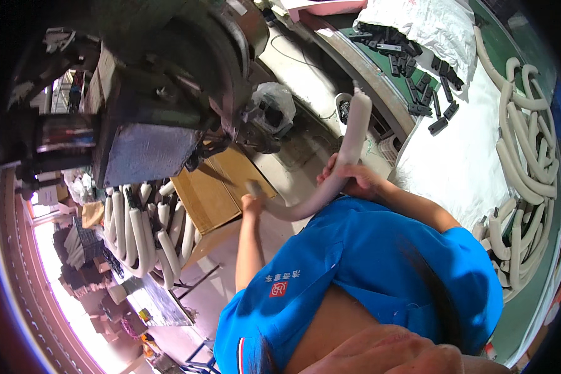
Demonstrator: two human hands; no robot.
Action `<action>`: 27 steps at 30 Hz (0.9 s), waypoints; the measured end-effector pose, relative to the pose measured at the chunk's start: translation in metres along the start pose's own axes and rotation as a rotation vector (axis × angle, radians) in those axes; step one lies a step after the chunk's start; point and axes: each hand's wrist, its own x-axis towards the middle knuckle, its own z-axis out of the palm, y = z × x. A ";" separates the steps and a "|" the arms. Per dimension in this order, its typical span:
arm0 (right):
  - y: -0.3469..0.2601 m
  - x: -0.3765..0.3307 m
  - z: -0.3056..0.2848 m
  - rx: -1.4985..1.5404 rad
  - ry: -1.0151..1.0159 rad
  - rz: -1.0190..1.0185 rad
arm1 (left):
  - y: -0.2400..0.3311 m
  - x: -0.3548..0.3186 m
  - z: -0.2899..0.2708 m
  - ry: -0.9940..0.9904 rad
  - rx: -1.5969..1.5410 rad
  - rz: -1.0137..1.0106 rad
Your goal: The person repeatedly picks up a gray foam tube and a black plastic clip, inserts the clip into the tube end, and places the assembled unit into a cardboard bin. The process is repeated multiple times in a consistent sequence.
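Note:
A curved tube with a beige foam-like sleeve is held across in front of my blue shirt. My left hand is closed around its left end, with a short tip sticking out past the fingers. My right hand grips the tube partway along its raised right arm, which points away from me. A narrow grey fitting protrudes at that far end. Beyond my left hand is an open cardboard box; a large dark machine with a metal block looms above it at the upper left.
Several similar beige tubes are heaped at the left, with more tubes on the green table at the right. Small black parts lie on white sacking. A clear plastic bag and a small white container stand beyond the tube.

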 end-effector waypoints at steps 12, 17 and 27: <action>-0.120 -0.060 -0.095 -2.325 0.838 -0.405 | 0.086 -0.149 0.206 -0.543 0.800 0.936; -0.162 -0.123 -0.148 -2.533 1.082 0.015 | 0.100 -0.176 0.200 -0.572 0.859 0.986; -0.142 -0.038 0.039 -0.784 0.380 -0.406 | 0.113 -0.203 0.161 -0.325 0.864 1.116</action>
